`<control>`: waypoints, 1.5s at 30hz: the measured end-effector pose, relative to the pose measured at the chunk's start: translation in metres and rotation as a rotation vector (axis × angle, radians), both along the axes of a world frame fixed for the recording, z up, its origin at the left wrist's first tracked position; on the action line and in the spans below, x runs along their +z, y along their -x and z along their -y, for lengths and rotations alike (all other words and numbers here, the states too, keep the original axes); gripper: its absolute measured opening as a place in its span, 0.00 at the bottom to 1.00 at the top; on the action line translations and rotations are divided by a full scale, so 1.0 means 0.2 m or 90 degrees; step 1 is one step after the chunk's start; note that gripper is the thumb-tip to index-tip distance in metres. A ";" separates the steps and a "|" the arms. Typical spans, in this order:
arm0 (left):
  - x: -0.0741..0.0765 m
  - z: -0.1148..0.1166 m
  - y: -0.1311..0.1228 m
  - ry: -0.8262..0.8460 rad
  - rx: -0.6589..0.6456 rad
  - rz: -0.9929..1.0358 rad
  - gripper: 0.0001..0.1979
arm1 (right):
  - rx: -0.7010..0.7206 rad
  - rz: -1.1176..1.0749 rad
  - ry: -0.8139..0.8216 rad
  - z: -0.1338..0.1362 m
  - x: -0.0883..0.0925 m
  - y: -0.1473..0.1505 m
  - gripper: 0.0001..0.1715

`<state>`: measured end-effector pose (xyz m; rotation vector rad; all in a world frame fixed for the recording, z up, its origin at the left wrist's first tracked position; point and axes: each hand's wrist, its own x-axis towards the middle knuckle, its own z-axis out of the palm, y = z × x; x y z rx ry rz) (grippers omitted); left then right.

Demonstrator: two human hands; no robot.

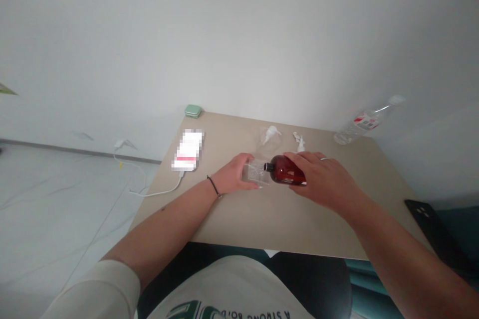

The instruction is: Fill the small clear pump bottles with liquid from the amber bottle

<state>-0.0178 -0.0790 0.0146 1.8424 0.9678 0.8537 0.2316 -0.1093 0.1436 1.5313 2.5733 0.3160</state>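
Note:
My left hand (pixel 236 173) is wrapped round a clear cup (pixel 256 172) above the beige table, its rim facing right. From the other side my right hand (pixel 321 178) grips a dark red, see-through bottle (pixel 286 169), tilted on its side. The bottle's black neck points left, at or just inside the cup's mouth; I cannot tell which. Whether liquid is flowing does not show. Behind the hands are a white pump head (pixel 272 133) by a clear container (pixel 266 143) and another white pump-like piece (pixel 300 142), partly hidden by my right hand.
On the beige table (pixel 239 219), a phone (pixel 188 150) lies at the left with a white cable (pixel 164 192). A small green case (pixel 193 111) sits at the back left corner. A clear plastic bottle (pixel 364 120) stands back right. A black phone (pixel 422 212) is at the right edge.

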 end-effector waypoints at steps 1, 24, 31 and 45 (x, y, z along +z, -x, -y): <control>0.00 0.00 0.00 -0.001 -0.001 -0.003 0.39 | 0.000 0.000 0.000 0.00 0.00 0.00 0.39; 0.01 0.00 0.00 -0.008 -0.006 -0.004 0.38 | -0.009 0.011 0.011 0.00 0.02 0.01 0.38; 0.01 0.00 0.00 -0.014 -0.008 -0.019 0.38 | -0.012 0.015 0.007 0.00 0.01 0.01 0.38; 0.01 0.00 0.00 -0.017 -0.007 -0.022 0.39 | -0.008 0.025 0.001 0.00 0.01 0.01 0.38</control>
